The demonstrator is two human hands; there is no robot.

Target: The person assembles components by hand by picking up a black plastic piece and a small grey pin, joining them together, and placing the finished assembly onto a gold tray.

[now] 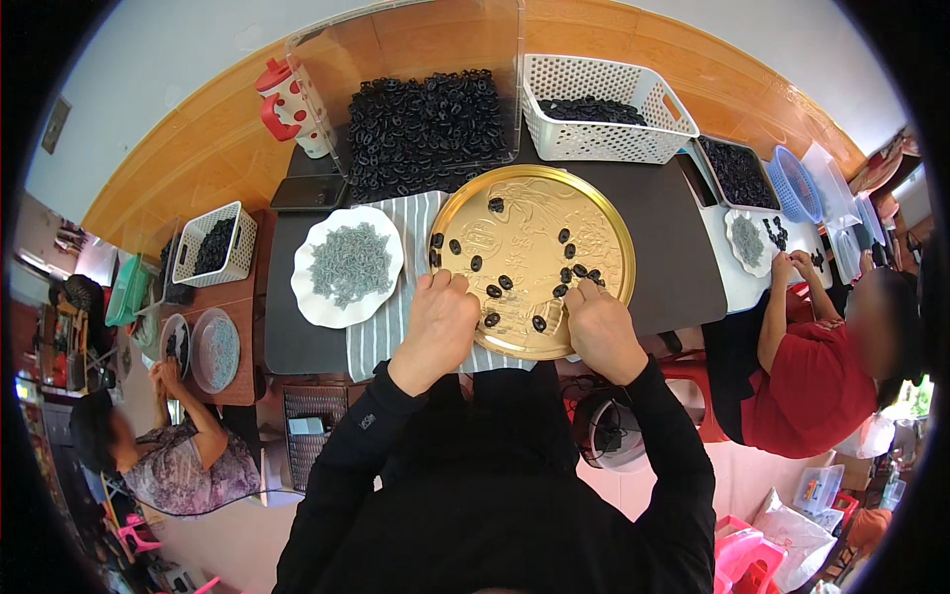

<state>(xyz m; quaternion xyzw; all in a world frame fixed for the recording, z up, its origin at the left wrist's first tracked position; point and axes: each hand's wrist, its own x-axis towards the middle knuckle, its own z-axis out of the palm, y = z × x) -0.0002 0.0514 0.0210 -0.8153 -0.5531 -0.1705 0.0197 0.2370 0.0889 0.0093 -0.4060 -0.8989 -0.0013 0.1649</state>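
Observation:
A round gold tray (pixel 534 262) with an embossed pattern lies in front of me, with several small black oval plastic pieces (pixel 476 264) scattered over it. Over its lower left part is my left hand (pixel 438 322), fingers curled and closed; whatever they grip is hidden. My right hand (pixel 606 335) rests at the lower right of the tray with its fingers pinched together, close to a cluster of black pieces. I cannot make out what is in that pinch. Left of the tray stands a white scalloped plate (pixel 315 305) heaped with small grey-green pieces (pixel 349 263).
Behind the tray, a clear bin (pixel 406 40) spills black pieces onto the table, beside a white perforated basket (pixel 614 141). A polka-dotted cup (pixel 302 114), a dark phone (pixel 309 192) and a striped cloth (pixel 368 346) are leftward. Co-workers sit at left (pixel 188 455) and right (pixel 816 381).

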